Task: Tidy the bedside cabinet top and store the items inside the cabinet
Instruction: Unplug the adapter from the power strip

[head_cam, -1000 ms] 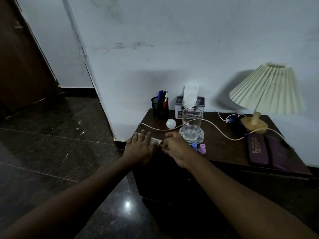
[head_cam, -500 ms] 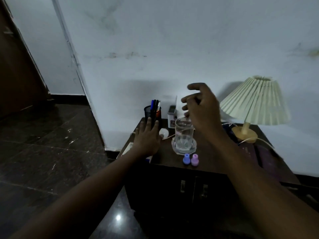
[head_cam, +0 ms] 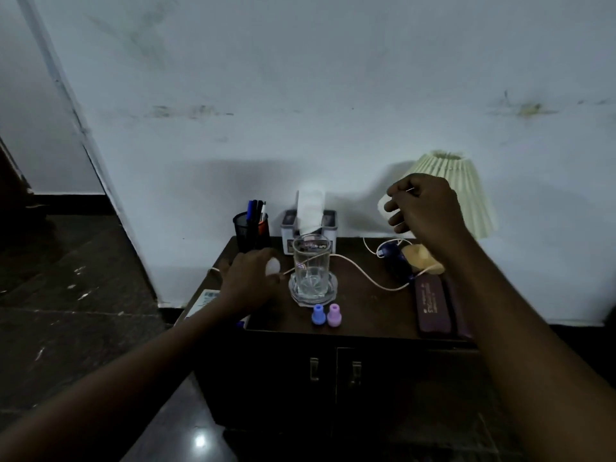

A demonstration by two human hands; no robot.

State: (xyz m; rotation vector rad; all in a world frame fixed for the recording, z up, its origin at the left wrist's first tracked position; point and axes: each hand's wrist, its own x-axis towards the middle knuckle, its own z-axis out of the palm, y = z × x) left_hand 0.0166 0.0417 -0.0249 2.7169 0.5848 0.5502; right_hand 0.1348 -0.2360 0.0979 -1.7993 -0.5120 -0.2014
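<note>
On dark cabinet top [head_cam: 360,315], glass [head_cam: 311,265], lamp [head_cam: 466,191]

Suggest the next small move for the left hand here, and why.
Probably lift the small white round bulb clear of the thin white cable. The left hand is closed around it beside the clear drinking glass, and the dark cabinet doors look shut.

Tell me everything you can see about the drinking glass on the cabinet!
The drinking glass is a tall, clear tumbler standing upright on a round clear coaster near the middle of the dark cabinet top. It looks empty, though the dim light makes that hard to confirm. A small printed label shows on its side. A thin white cord passes behind it. Neither hand touches it; the left hand sits just beside it.
</note>
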